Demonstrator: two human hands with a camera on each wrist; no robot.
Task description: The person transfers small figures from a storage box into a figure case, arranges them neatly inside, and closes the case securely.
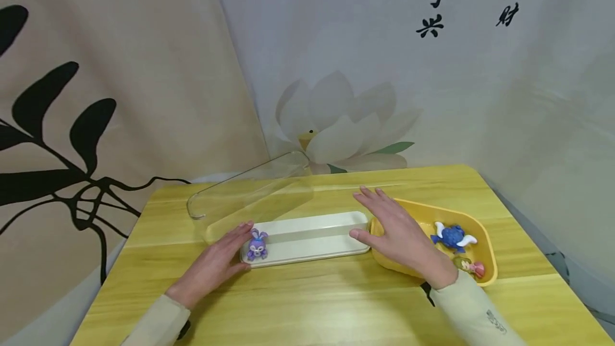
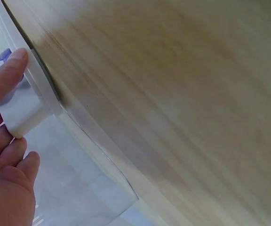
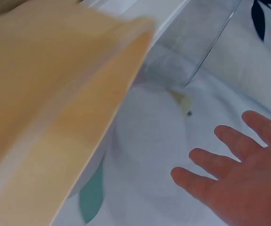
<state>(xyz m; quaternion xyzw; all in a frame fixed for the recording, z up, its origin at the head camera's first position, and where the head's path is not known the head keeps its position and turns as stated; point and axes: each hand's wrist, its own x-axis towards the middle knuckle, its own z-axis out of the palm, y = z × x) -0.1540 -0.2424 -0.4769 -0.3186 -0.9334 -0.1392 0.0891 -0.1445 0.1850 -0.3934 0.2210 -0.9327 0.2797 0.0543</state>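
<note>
A long white tray [image 1: 312,238] lies on the table, with a purple rabbit figurine [image 1: 257,245] at its left end. My left hand [image 1: 211,268] grips that end, the thumb on the near rim [image 2: 39,84] and the fingers round the end. Over the left side of a yellow bin [image 1: 489,250] my right hand [image 1: 401,231] is spread, fingers straight and apart, holding nothing. Inside the bin lie a blue figurine with white wings [image 1: 452,236] and a small figurine in pink and green [image 1: 470,267].
A clear plastic cover [image 1: 254,191] leans up behind the tray's left part, near the table's back edge. The wooden table [image 1: 336,303] meets a cloth backdrop [image 1: 346,41] printed with a lotus, dark leaves and black characters.
</note>
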